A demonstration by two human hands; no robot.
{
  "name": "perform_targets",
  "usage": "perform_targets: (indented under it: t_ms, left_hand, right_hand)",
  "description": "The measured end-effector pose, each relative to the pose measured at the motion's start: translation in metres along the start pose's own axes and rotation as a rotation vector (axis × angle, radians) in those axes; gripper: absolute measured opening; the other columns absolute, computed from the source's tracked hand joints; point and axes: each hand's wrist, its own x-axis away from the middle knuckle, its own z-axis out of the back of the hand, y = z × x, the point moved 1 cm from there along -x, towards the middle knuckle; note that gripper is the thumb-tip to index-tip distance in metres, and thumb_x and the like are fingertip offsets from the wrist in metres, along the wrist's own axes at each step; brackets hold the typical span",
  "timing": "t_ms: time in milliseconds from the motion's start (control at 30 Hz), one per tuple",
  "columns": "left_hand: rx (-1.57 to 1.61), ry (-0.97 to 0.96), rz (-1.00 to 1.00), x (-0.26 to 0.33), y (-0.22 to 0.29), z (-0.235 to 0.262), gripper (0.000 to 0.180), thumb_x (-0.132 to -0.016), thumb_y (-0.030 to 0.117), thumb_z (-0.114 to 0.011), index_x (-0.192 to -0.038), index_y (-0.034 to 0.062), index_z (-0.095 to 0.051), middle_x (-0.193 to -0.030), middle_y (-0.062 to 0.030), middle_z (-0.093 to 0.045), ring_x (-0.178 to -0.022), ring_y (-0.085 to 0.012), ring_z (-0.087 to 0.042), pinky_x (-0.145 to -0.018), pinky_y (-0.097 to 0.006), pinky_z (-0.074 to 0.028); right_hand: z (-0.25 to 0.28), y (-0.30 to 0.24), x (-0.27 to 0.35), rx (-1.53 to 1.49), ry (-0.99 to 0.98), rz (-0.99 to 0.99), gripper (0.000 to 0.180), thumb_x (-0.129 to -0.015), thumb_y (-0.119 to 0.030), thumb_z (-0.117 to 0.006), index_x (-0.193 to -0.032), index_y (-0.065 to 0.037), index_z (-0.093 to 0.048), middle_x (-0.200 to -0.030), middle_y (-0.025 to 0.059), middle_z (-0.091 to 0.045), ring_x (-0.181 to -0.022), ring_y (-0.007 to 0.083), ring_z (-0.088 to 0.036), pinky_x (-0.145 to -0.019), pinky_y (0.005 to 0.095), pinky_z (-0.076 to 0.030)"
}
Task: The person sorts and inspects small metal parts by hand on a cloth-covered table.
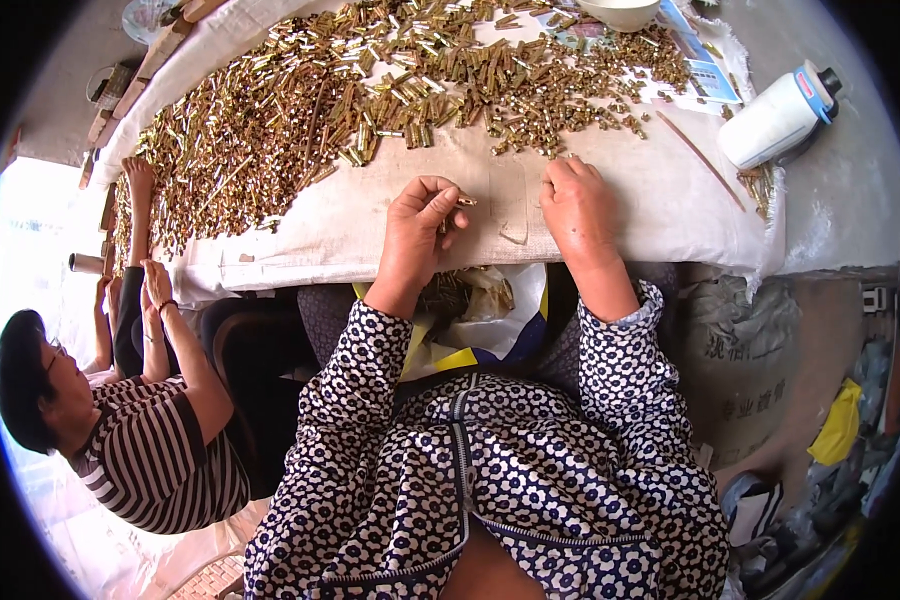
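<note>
Pale cloth (660, 220) covers the table, heaped with small brass-coloured pieces (240, 140) from the left edge toward the far right corner, too many to count. Near the middle of the near edge, the left hand (425, 215) pinches one brass piece (465, 201) between thumb and finger; I cannot tell whether more sit in its palm. The right hand (578, 200) is apart from it, fingers curled, any grip hidden. Handling a single piece looks like the step in hand; the next move probably calls for a steady pinch and the right fingers coming over. Counted: one bowl (620, 14) at the far edge, one white bottle (770, 120) and one loose stick (700, 160) near the right edge, one open bag (515, 330) below the near edge.
</note>
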Motion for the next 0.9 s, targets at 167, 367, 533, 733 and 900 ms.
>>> perform_targets:
  t_ms: [167, 367, 533, 733, 900]
  left_hand:
    - [0.068, -0.011, -0.025, 0.005, 0.0, 0.002, 0.009, -0.093, 0.012, -0.058, -0.096, 0.004, -0.053, -0.084, -0.004, -0.062, -0.063, -0.0078, -0.058, -0.044, -0.018, -0.038]
    - [0.117, 0.004, -0.046, 0.011, -0.001, -0.004, 0.01, -0.093, 0.012, -0.057, -0.096, 0.0034, -0.053, -0.083, -0.0045, -0.061, -0.063, -0.0083, -0.057, -0.045, -0.018, -0.039]
    - [0.137, 0.014, -0.04, 0.013, -0.001, -0.007, 0.01, -0.093, 0.012, -0.057, -0.096, 0.0033, -0.053, -0.081, -0.004, -0.06, -0.062, -0.008, -0.056, -0.045, -0.018, -0.039]
    - [0.159, 0.018, -0.057, 0.015, -0.002, -0.012, 0.01, -0.094, 0.012, -0.057, -0.095, 0.0033, -0.053, -0.079, -0.0039, -0.059, -0.061, -0.0077, -0.056, -0.044, -0.018, -0.038]
    - [0.199, 0.037, -0.104, 0.014, -0.004, -0.013, 0.009, -0.094, 0.012, -0.056, -0.095, 0.0041, -0.053, -0.081, -0.0037, -0.06, -0.061, -0.0076, -0.056, -0.043, -0.017, -0.037]
  right_hand:
    - [0.004, -0.021, 0.005, -0.45, -0.102, -0.12, 0.011, -0.076, 0.001, -0.066, -0.083, -0.006, -0.062, -0.075, 0.0018, -0.06, -0.068, 0.0112, -0.059, -0.061, 0.0245, -0.047]
    - [0.008, -0.045, 0.01, -1.126, -0.341, -0.444, 0.008, -0.082, 0.002, -0.065, -0.089, -0.002, -0.063, -0.082, -0.0049, -0.06, -0.072, 0.001, -0.052, -0.064, 0.0163, -0.042]
    - [0.006, -0.052, 0.014, -1.304, -0.357, -0.497, 0.011, -0.081, 0.001, -0.066, -0.091, -0.003, -0.064, -0.082, -0.0042, -0.06, -0.072, 0.0015, -0.051, -0.065, 0.0151, -0.041]
    - [0.001, -0.051, 0.016, -1.402, -0.347, -0.534, 0.012, -0.083, 0.001, -0.064, -0.094, -0.002, -0.063, -0.085, -0.0018, -0.061, -0.075, 0.0043, -0.055, -0.069, 0.0175, -0.045]
    - [0.001, -0.058, 0.017, -1.565, -0.309, -0.582, 0.009, -0.084, -0.004, -0.063, -0.094, -0.002, -0.062, -0.086, -0.0002, -0.061, -0.077, 0.0059, -0.056, -0.071, 0.0196, -0.046]
